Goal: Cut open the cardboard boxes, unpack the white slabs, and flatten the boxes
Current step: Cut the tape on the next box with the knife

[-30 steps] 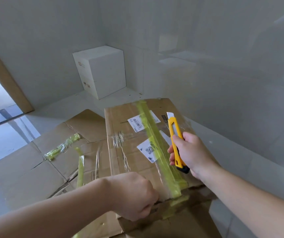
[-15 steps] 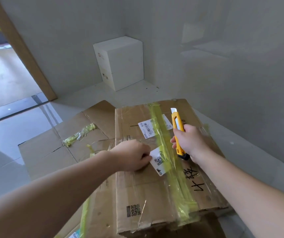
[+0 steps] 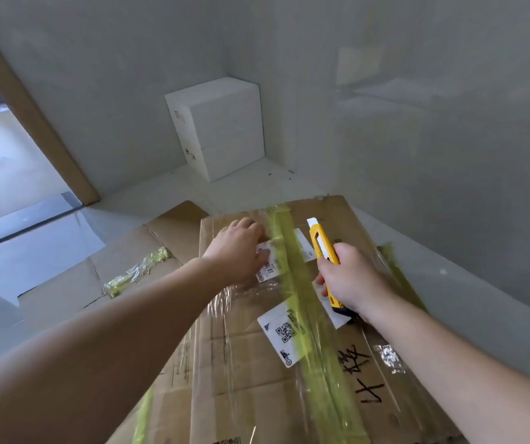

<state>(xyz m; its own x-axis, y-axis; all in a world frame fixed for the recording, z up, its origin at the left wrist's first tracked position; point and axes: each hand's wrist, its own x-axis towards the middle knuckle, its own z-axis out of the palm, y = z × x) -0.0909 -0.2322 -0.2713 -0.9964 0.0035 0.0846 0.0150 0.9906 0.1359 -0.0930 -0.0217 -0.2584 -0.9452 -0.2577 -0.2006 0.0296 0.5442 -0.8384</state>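
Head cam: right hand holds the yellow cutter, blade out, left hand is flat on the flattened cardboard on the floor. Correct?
Not quite. In the head view the left hand rests on top of the taped cardboard box, by a white label, not on the flattened cardboard on the floor. The rest holds: the right hand holds the yellow cutter, blade out.

- I'm looking into a bare, unfurnished room, the kind used for storage or unpacking, perhaps in a newly finished home.
- The walls (image 3: 417, 91) are plain grey and glossy, meeting in a corner with nothing hung on them.
- A pale, smooth floor (image 3: 241, 187) carries flattened cardboard (image 3: 65, 290) and a sealed cardboard box (image 3: 337, 363).
- White slabs (image 3: 222, 126) are stacked in the corner.
- A wooden door frame (image 3: 33, 116) on the left opens onto another bare floor.
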